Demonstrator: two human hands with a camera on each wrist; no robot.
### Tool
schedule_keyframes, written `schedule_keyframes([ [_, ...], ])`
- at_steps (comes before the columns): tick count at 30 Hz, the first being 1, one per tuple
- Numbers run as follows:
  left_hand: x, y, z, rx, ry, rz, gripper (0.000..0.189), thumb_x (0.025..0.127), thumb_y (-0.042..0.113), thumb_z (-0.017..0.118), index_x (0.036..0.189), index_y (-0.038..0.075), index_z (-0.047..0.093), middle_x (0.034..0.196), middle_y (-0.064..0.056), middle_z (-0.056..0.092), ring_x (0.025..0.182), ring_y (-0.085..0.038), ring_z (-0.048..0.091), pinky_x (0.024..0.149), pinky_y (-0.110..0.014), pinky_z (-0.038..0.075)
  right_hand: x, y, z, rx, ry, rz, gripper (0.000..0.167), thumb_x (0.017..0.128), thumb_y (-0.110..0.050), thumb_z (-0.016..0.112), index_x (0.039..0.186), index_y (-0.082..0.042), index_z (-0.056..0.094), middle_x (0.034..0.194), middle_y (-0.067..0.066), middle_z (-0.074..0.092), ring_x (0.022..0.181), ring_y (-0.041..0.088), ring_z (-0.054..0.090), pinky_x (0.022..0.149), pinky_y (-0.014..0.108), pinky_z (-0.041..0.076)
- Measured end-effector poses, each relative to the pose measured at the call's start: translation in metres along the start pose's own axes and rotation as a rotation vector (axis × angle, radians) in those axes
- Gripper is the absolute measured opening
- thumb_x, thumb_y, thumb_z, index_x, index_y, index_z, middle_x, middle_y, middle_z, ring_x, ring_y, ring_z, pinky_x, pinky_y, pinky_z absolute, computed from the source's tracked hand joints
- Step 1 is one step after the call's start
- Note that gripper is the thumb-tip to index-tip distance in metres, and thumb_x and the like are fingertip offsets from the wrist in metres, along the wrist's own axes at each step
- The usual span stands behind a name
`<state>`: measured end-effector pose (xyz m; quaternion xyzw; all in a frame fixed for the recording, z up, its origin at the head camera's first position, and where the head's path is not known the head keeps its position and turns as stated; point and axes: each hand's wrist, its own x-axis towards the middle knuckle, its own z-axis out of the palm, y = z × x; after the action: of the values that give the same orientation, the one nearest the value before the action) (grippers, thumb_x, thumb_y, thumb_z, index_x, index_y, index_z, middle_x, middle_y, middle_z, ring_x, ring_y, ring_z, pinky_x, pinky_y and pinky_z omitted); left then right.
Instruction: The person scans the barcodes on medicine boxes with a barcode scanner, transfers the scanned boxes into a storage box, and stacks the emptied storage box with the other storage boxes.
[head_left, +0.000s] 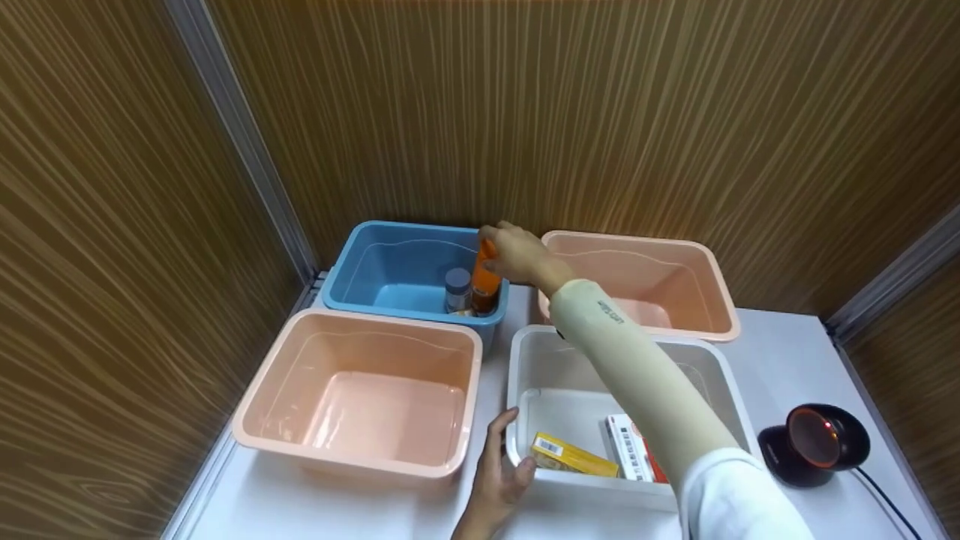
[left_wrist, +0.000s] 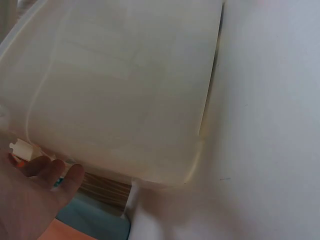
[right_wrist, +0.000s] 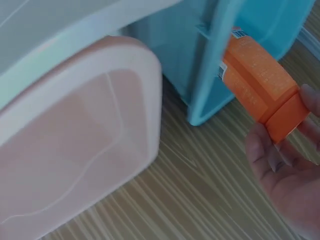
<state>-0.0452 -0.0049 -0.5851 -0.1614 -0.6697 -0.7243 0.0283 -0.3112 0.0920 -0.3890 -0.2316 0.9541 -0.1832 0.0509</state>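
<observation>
My right hand (head_left: 519, 253) reaches into the right end of a blue bin (head_left: 345, 281). Its thumb and fingers grip the squarish top of an orange bottle (right_wrist: 260, 75), whose lower end is inside the bin. Beside that bottle stands a small jar with a grey lid (head_left: 457, 281). At the near left corner of a white bin (head_left: 525, 375), my left hand (head_left: 495, 480) holds the rim, with its bent fingers along the outside of the side wall. Inside the white bin lie a yellow box (head_left: 576, 456) and a white box (head_left: 628, 448), partly behind my right forearm.
A peach bin (head_left: 469, 390) stands at the left, in front of the blue one. Another peach bin (head_left: 724, 300) is at the back right. A black scanner (head_left: 829, 439) with a cable sits on the white table (head_left: 780, 352). Wood-patterned panels (head_left: 525, 112) enclose the table.
</observation>
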Motion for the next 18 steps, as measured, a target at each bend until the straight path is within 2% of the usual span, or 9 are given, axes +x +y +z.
schedule_keyframes([
  [6,-0.004,0.008,0.001,0.052,0.015,-0.039,0.067,0.09,0.027,0.065,0.15,0.015,0.038,0.145,-0.014,0.047,0.124,-0.029,0.052,0.104,-0.04,0.042,0.011,0.004,0.018,-0.061,-0.052,0.035,0.047,0.095,-0.017,0.071,0.138,-0.007,0.057,0.126,0.017,0.056,0.112,0.031,0.055,0.098,0.043,0.049],
  [12,-0.01,0.011,0.004,-0.007,-0.016,-0.089,0.07,0.093,0.031,0.067,0.152,0.012,0.034,0.141,-0.013,0.048,0.122,-0.031,0.053,0.103,-0.038,0.044,0.015,0.005,0.029,-0.09,-0.075,0.079,0.041,0.094,-0.014,0.071,0.132,-0.007,0.059,0.122,0.015,0.059,0.108,0.029,0.056,0.097,0.041,0.05],
  [18,-0.018,0.012,0.006,-0.021,-0.008,-0.081,0.069,0.093,0.03,0.069,0.151,0.017,0.035,0.139,-0.012,0.05,0.119,-0.034,0.054,0.102,-0.043,0.045,0.015,0.003,0.039,-0.093,-0.101,0.117,0.039,0.092,-0.01,0.072,0.129,-0.008,0.061,0.117,0.012,0.06,0.104,0.027,0.055,0.096,0.042,0.05],
])
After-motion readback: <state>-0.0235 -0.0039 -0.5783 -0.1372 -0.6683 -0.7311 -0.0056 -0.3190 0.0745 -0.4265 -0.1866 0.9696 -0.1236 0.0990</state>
